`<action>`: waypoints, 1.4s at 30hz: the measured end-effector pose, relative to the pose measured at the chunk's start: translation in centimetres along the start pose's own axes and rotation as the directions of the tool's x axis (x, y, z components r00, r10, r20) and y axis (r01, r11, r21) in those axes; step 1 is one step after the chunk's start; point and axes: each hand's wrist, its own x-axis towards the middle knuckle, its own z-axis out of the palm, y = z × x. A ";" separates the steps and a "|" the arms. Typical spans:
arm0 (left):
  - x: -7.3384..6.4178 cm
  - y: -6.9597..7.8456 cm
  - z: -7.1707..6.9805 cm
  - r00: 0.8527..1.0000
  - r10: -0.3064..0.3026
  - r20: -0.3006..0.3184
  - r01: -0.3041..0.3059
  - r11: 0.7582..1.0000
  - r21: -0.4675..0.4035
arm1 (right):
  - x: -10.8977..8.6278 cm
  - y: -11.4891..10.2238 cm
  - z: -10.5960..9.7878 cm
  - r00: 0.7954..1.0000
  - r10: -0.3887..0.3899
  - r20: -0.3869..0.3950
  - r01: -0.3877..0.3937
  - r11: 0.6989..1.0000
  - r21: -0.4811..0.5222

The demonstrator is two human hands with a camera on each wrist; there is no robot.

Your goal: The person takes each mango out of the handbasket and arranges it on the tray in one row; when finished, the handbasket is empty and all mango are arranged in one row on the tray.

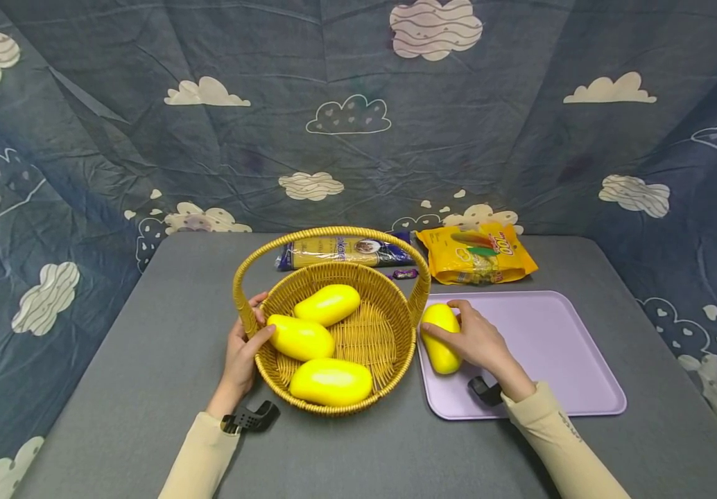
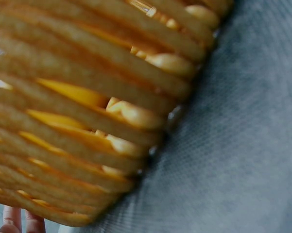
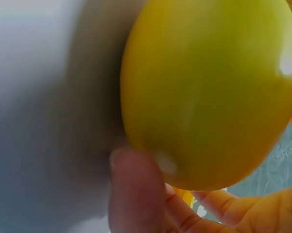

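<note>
A wicker basket (image 1: 374, 339) with a tall arched handle stands left of the tray. Three smooth yellow mangoes lie in it: a rear mango (image 1: 327, 305), a middle mango (image 1: 302, 338) and a front mango (image 1: 331, 382). My left hand (image 1: 240, 357) grips the basket's left side, thumb over the rim by the middle mango. In the left wrist view the woven basket wall (image 2: 63, 97) fills much of the picture, with fingertips (image 2: 19, 221) low at its edge. My right hand (image 1: 480, 339) holds another yellow mango (image 1: 441, 350) between thumb and fingers over the tray's left edge.
The lilac tray (image 1: 539, 346) lies to the right, close against the basket. Behind them are a blue and yellow pasta packet (image 1: 333, 251), a small purple wrapped candy (image 1: 405, 274) and a yellow snack bag (image 1: 480, 255). A cloud-patterned cloth (image 1: 283, 152) hangs at the back.
</note>
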 end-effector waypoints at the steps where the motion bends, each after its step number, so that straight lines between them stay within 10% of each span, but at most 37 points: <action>1: 0.0 0.0 0.0 1.000 0.000 -0.001 0.000 1.000 -0.001 | 0.0 0.0 0.0 1.000 0.001 0.001 -0.001 1.000 0.000; 13: 0.2 -0.1 0.0 1.000 -0.001 -0.003 0.001 1.000 -0.004 | -0.8 0.3 -0.8 1.000 0.017 0.000 -0.017 1.000 -0.014; 20: 0.3 -0.1 0.0 1.000 0.005 0.001 -0.005 1.000 -0.013 | -2.2 0.4 -1.7 0.981 -0.075 -0.179 0.068 0.997 -0.043; 28: 0.2 -0.1 -0.1 1.000 0.004 -0.004 -0.004 1.000 0.005 | -3.9 -0.6 -1.9 0.876 -0.266 -0.403 0.284 0.959 -0.016; 36: 0.1 -0.1 0.0 1.000 -0.002 0.000 0.002 1.000 -0.004 | -5.5 -3.1 -1.1 0.711 -0.541 -0.449 0.611 0.791 0.014; 42: 0.0 -0.2 -0.1 1.000 0.003 -0.003 -0.003 1.000 -0.008 | -5.8 -5.1 -0.6 0.669 -0.650 -0.361 0.717 0.692 0.082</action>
